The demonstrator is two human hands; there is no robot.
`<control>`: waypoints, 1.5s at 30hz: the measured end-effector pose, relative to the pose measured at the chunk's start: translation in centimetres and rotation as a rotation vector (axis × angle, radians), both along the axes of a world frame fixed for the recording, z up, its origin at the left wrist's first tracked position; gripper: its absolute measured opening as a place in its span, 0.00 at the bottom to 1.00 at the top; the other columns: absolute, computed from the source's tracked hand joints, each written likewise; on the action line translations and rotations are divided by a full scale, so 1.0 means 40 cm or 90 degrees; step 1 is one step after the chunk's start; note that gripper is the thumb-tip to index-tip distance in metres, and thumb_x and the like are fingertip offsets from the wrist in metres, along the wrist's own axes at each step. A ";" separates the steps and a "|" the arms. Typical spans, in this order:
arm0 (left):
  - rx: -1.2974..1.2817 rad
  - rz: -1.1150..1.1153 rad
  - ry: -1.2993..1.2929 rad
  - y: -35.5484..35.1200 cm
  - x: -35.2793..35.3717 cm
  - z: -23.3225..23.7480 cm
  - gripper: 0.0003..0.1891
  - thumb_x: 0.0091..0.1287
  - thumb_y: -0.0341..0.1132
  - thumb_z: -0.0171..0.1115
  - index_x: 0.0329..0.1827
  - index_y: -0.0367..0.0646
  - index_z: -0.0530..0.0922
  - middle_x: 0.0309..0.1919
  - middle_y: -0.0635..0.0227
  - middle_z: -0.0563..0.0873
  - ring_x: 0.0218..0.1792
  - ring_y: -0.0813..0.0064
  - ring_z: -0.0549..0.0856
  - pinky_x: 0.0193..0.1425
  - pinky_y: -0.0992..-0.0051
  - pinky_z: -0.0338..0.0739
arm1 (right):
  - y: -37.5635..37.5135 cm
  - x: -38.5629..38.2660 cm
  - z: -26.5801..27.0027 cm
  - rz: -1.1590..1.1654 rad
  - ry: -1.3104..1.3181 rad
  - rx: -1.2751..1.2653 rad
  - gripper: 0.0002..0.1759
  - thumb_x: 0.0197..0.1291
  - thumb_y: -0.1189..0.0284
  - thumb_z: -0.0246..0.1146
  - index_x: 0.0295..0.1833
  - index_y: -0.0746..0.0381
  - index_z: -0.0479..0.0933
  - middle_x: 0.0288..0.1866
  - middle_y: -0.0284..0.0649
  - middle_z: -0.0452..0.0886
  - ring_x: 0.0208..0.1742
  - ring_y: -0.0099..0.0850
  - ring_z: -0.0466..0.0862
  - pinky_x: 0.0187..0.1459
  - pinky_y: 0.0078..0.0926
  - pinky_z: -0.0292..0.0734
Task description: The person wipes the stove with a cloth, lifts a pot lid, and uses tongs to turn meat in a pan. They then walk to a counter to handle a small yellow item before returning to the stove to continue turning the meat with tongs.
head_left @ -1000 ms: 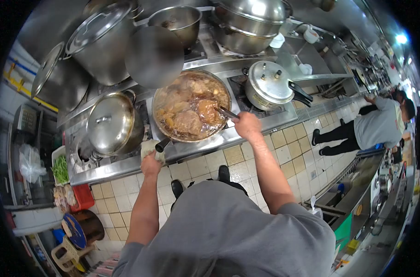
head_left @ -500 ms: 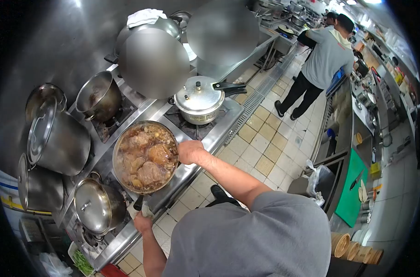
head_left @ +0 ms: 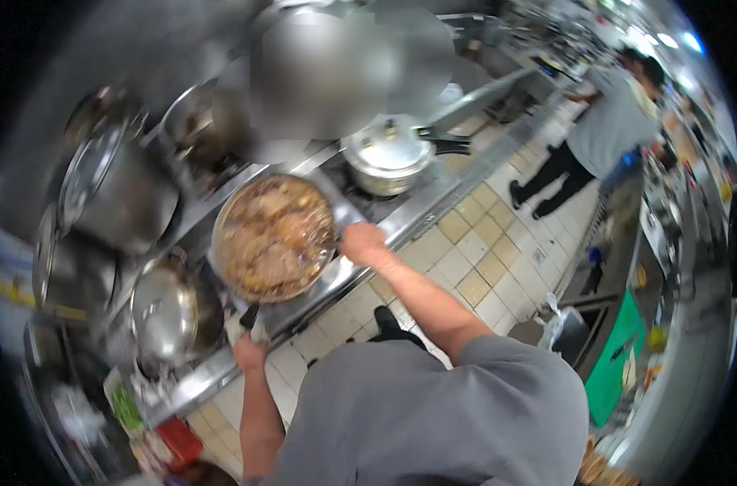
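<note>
A wide pan sits on the stove, filled with large pieces of browned meat in bubbling brown sauce. My left hand is closed round the pan's dark handle, with a pale cloth between palm and handle. At the pan's right rim, my right hand is closed on a thin utensil whose tip reaches into the sauce. Its kind is too blurred to tell.
A pressure cooker stands behind my right hand. Left of the pan are a lidded pot and a tall stockpot. A co-worker stands in the aisle. A green cutting board lies on the right counter.
The view has shifted, so the stove and co-worker appear farther right. Both hands keep their holds, and the right hand stays at the pan's rim.
</note>
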State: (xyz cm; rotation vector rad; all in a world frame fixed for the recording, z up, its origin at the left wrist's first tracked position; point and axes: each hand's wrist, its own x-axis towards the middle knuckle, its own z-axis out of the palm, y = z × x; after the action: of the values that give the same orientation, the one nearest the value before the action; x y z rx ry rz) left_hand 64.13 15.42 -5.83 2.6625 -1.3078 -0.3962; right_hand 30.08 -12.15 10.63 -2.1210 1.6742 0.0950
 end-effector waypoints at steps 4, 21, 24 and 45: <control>0.093 0.076 0.019 -0.021 -0.032 0.081 0.30 0.59 0.41 0.80 0.68 0.57 0.85 0.57 0.59 0.91 0.57 0.53 0.90 0.64 0.55 0.84 | 0.008 -0.030 -0.011 -0.013 -0.066 -0.035 0.15 0.64 0.59 0.69 0.47 0.58 0.91 0.49 0.51 0.92 0.53 0.51 0.91 0.56 0.49 0.86; 0.123 0.061 0.013 -0.020 -0.027 0.075 0.34 0.61 0.40 0.79 0.74 0.67 0.81 0.62 0.68 0.89 0.59 0.56 0.90 0.63 0.55 0.87 | -0.161 -0.026 0.114 0.522 0.104 -0.480 0.08 0.59 0.69 0.65 0.39 0.47 0.90 0.37 0.33 0.87 0.46 0.33 0.86 0.45 0.37 0.80; 0.107 0.057 0.009 -0.015 -0.021 0.066 0.33 0.62 0.38 0.77 0.73 0.65 0.82 0.63 0.67 0.88 0.59 0.56 0.90 0.63 0.55 0.87 | -0.201 0.014 0.090 0.714 0.173 -0.499 0.07 0.57 0.66 0.66 0.31 0.52 0.89 0.37 0.31 0.89 0.47 0.32 0.87 0.47 0.35 0.79; 0.068 0.081 0.018 -0.013 -0.028 0.079 0.31 0.62 0.38 0.77 0.72 0.63 0.82 0.64 0.67 0.88 0.60 0.54 0.89 0.65 0.55 0.85 | -0.159 -0.017 0.063 0.547 -0.007 -0.354 0.08 0.63 0.66 0.67 0.45 0.53 0.86 0.35 0.38 0.89 0.43 0.40 0.91 0.46 0.46 0.83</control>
State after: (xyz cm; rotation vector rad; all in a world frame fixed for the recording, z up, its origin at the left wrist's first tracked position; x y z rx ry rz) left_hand 63.01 14.92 -2.68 2.7982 -1.1314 -0.4985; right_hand 29.41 -18.49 13.16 -3.1111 0.7018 -0.1466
